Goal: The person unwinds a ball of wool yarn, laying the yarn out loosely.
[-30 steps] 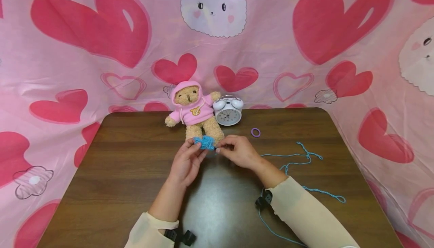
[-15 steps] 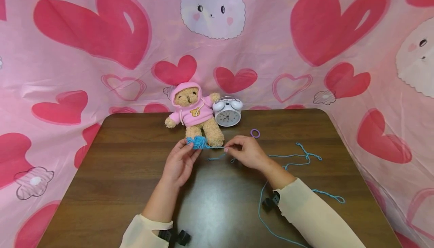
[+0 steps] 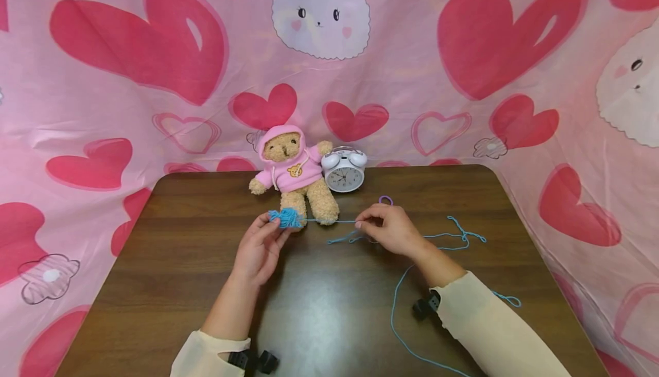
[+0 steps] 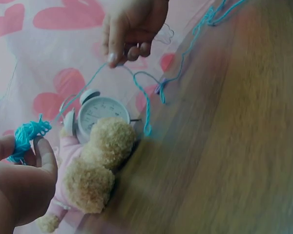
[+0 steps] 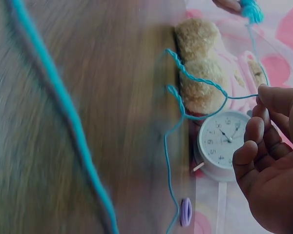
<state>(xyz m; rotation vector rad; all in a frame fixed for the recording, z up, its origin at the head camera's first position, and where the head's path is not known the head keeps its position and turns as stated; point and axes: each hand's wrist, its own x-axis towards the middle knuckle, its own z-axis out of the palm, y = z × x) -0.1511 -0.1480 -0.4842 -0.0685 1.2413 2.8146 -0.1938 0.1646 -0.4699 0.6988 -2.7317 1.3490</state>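
My left hand holds a small bundle of blue yarn between thumb and fingers, in front of the teddy bear's feet. From the bundle a single blue strand runs rightward to my right hand, which pinches it between thumb and forefinger. In the left wrist view the strand rises from the bundle to the pinching fingertips. Beyond the pinch, twisted yarn ends dangle in the right wrist view. The right hand partly covers a purple ring in the head view.
A teddy bear in a pink hoodie sits at the table's back, beside a white alarm clock. Loose blue yarn trails over the table's right side, and another length runs toward the front edge. A heart-patterned cloth hangs behind.
Both hands have drawn apart: the left moved left with the bundle, the right moved right. The strand between them has grown longer. The right hand now partly covers the purple ring.
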